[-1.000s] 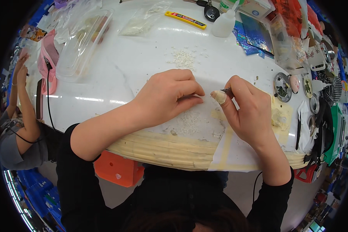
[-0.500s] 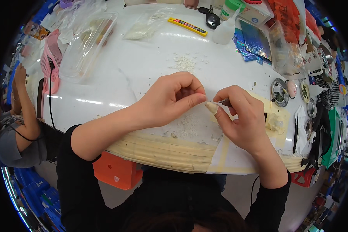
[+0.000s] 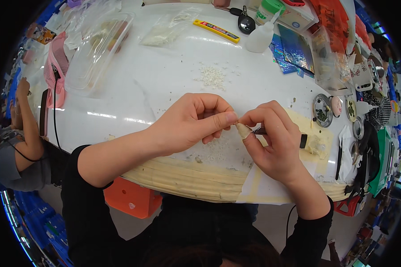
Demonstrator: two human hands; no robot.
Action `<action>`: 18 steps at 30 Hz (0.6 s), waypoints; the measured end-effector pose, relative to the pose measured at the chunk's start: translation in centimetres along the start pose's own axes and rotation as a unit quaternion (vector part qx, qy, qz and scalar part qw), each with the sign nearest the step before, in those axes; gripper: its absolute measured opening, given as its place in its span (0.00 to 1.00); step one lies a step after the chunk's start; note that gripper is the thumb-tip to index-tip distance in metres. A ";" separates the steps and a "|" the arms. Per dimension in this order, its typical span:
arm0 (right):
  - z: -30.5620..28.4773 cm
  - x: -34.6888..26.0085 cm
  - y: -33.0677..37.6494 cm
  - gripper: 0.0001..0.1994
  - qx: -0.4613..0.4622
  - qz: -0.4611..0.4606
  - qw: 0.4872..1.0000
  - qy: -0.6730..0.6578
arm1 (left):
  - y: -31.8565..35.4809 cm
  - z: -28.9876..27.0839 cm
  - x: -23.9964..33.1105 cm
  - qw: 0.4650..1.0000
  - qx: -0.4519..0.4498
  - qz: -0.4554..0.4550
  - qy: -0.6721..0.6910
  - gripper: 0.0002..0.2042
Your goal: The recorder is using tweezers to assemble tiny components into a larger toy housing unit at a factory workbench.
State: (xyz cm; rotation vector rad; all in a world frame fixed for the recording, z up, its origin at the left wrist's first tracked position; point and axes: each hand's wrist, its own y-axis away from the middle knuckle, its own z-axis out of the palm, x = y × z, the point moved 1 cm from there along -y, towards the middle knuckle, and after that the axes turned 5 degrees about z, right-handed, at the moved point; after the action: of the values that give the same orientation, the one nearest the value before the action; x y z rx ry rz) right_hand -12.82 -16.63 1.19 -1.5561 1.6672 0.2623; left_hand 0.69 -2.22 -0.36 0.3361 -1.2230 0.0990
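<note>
My left hand (image 3: 189,122) is closed in a pinch, thumb against forefinger, above the white table (image 3: 133,118). Whatever lies between those fingertips is too small to make out. Right beside it, the fingertips of my right hand (image 3: 276,142) almost meet the left thumb. A beige covering (image 3: 243,131) wraps the right thumb tip. The right fingers are closed around a slim dark metal tool (image 3: 259,131), mostly hidden in the hand. Tiny white pieces (image 3: 211,77) lie in a small heap beyond my hands, and more white bits (image 3: 216,151) are scattered beneath them.
A yellow cutter-shaped strip (image 3: 216,30), a car key (image 3: 246,23) and a white squeeze bottle (image 3: 259,38) lie far off. Left stands a clear plastic box (image 3: 93,58); right, a round metal dish (image 3: 322,110) and blue shiny sheets (image 3: 296,49). Another person's arm (image 3: 29,120) shows far left.
My left hand has come down slightly, and its fingertips have closed together at the right thumb. The right hand stays nearly in place, still around the tool.
</note>
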 end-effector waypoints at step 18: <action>-0.4 0.0 0.0 0.13 -0.022 0.000 0.989 0.145 | 0.5 0.0 0.0 0.944 0.054 0.268 -0.185 0.05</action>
State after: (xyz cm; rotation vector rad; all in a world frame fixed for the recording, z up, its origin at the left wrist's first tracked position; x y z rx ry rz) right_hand -13.00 -16.92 1.45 -1.6893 1.8942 0.0739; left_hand 0.53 -1.77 -0.29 0.1082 -1.6638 0.5970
